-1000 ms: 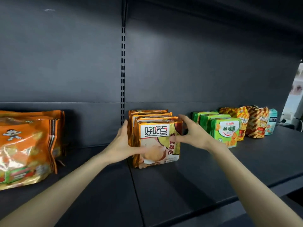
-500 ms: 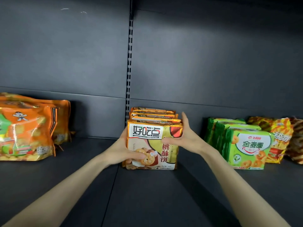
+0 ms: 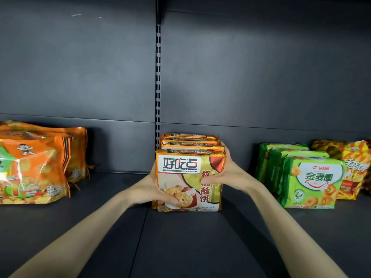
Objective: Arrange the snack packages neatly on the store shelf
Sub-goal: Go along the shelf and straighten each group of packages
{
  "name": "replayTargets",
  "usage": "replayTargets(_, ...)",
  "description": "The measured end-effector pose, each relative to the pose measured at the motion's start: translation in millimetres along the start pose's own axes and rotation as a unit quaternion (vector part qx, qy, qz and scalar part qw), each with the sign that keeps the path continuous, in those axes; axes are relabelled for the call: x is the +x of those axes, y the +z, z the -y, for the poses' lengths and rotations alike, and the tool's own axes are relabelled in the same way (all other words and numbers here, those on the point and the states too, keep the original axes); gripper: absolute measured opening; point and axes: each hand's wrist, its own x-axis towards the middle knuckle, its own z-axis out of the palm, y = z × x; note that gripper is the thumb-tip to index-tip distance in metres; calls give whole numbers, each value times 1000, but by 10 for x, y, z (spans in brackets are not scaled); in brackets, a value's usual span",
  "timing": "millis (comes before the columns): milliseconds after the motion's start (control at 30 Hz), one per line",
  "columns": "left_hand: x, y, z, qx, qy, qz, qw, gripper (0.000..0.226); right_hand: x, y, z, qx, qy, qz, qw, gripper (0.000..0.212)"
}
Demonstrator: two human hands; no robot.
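As seen from the head camera, a row of biscuit packs (image 3: pixel 186 177), four of them visible, stands upright on the dark shelf (image 3: pixel 180 237), one behind another, just right of the slotted upright (image 3: pixel 158 77) in the back panel. The left hand (image 3: pixel 155 185) grips the row's left side, its thumb lying across the lower front of the foremost pack. The right hand (image 3: pixel 230 173) clamps the right side, thumb on the front face and fingers reaching back along the packs' edges. The hands are thus apart, with the row squeezed between them. To the left, well apart, orange snack bags (image 3: pixel 36 163) lean in a loose, overlapping group. To the right, green ring-biscuit packs (image 3: pixel 309 177) stand in a file, with yellow-and-red packs (image 3: pixel 353 163) just beside them at the frame's edge. Judged from this arrangement, the task is partly done. The biscuit row appears squared and front-facing and the green file looks orderly, whereas the orange bags look slumped and uneven and probably await straightening. Whether the groups are meant to be drawn closer together cannot be told.
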Motion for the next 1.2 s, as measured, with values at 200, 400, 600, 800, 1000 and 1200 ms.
replayTargets(200, 62, -25, 44, 4, -16, 12, 1000, 106, 10, 17, -29, 15, -24, -9, 1000, 119)
replayTargets(400, 86, 19, 24, -2, -16, 2, 1000, 98, 7, 11, -36, 10, -26, -22, 999, 118)
replayTargets(600, 119, 28, 39, -1, -15, 5, 1000, 97, 9, -22, -65, 4, -29, -23, 999, 117)
replayTargets(800, 123, 25, 50, 13, -16, -13, 1000, 111, 4, -38, -74, 16, -32, -21, 999, 115)
replayTargets(1000, 110, -60, 65, -24, -2, 30, 999, 137, 52, -21, -136, 29, -4, -27, 999, 131)
replayTargets(1200, 154, -212, 28, -59, 4, 77, 995, 147, 77, -50, -157, 31, 2, 12, 999, 118)
